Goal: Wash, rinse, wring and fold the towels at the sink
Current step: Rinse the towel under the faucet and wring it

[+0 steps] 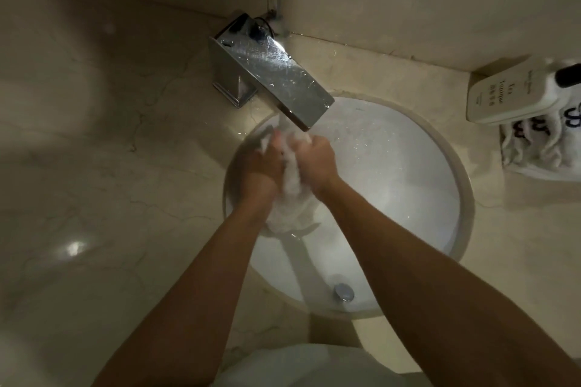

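- Both hands meet over the far left part of the round white sink [434, 148], right below the outlet of the flat chrome faucet [273, 72].
- The left hand [262, 163] has its fingers curled round the upper part of a wet white towel [290, 195]; it holds the cloth from the left side.
- The right hand [316, 157] grips the same towel from the right, fingers closed tight round the bunched top, knuckles facing the camera.
- The towel is pressed between the 2 hands, its top crumpled under the spout, and its lower part hangs down between the wrists into the basin.
- A thin stream of water [301, 261] runs from the towel's bottom edge across the basin toward the metal drain plug [344, 291] near the front rim.
- Droplets glint on the sink wall to the right of the hands.
- The sink is set into a pale marble counter [110, 166], which shows a bright light reflection at the left.
- At the right edge of the counter stands a white bottle [515, 94] with dark lettering and a black cap.
- Just in front of the bottle lies a row of rolled white towels [540, 148] with dark embroidered marks, well apart from the sink.
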Available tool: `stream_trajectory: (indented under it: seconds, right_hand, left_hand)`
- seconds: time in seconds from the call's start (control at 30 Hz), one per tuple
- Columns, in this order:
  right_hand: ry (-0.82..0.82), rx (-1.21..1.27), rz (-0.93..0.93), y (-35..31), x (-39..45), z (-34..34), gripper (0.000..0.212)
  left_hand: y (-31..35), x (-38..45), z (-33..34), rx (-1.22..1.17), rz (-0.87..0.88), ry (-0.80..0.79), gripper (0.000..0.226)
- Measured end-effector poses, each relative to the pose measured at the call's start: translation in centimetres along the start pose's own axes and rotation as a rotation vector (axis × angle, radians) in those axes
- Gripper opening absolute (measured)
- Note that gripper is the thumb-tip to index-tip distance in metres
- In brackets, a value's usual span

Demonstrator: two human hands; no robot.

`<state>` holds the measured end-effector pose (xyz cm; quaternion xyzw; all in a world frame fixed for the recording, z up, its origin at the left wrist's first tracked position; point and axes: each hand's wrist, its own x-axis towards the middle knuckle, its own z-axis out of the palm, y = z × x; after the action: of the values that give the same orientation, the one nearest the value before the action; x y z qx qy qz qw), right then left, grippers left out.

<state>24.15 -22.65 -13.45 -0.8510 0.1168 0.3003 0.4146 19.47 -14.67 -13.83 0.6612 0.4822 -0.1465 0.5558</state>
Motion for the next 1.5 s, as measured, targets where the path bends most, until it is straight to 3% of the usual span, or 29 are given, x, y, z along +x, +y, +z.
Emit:
stream_trajectory:
  seconds: [0.03,0.1,0.2,0.3,0.4,0.57,0.67,0.73,0.83,0.9,1.13,1.27,1.33,1.5]
  right_hand:
    - [-0.049,-0.023,-0.047,0.2,-0.8,0.3,0.029]
    - [-0.066,-0.070,-0.104,1.0,-2.1,0.0,0.031]
    - [0.014,-0.081,-0.085,3.8,-2.7,-2.0,0.025]
    - [-0.027,-0.109,-0.127,7.5,-5.2,-3.4,0.050]
    - [-0.048,-0.109,-0.223,10.7,-7.4,-2.2,0.048]
    - [0.096,0.107,-0.180,10.3,-7.5,-1.8,0.038]
    - [0.065,0.278,-0.240,8.2,-6.1,-2.8,0.027]
    - [0.092,0.164,-0.367,8.5,-5.1,-2.3,0.026]
    - [0.089,-0.333,-0.543,12.3,-3.1,-0.3,0.050]
    - [0.023,-0.477,-0.624,14.9,-2.1,1.1,0.052]
    - [0.328,-0.649,-0.743,14.6,1.4,2.9,0.040]
    - [0.368,-0.677,-0.789,13.0,4.0,2.9,0.038]
    - [0.322,-0.669,-0.776,12.2,5.3,2.6,0.045]
    - [0.226,-0.616,-0.572,10.1,7.2,1.9,0.038]
  left_hand:
    - [0.0,0.3,-0.2,-0.137,-0.031,0.050,0.041]
    - [-0.1,0.1,-0.2,-0.181,0.002,0.076,0.033]
    - [-2.4,-1.2,1.2,-0.001,0.131,0.058,0.036]
    - [-4.8,-3.3,0.8,0.048,0.215,-0.038,0.057]
    - [-7.3,-4.2,0.7,0.196,0.330,-0.069,0.041]
    - [-6.7,-5.2,1.1,0.123,0.241,0.152,0.052]
    - [-5.3,-4.9,1.2,-0.068,0.332,0.229,0.054]
    - [-5.4,-4.3,1.8,0.011,0.445,0.208,0.053]
    - [-7.5,-3.1,3.6,0.591,0.444,0.183,0.060]
    - [-9.3,-2.3,4.9,0.873,0.401,0.206,0.066]
    - [-9.1,0.4,5.4,0.949,0.555,0.210,0.062]
    - [-8.2,2.8,6.0,0.953,0.711,0.520,0.027]
    - [-8.1,4.0,6.4,0.997,0.689,0.582,0.019]
    - [-6.2,5.6,6.4,0.873,0.647,0.392,0.030]
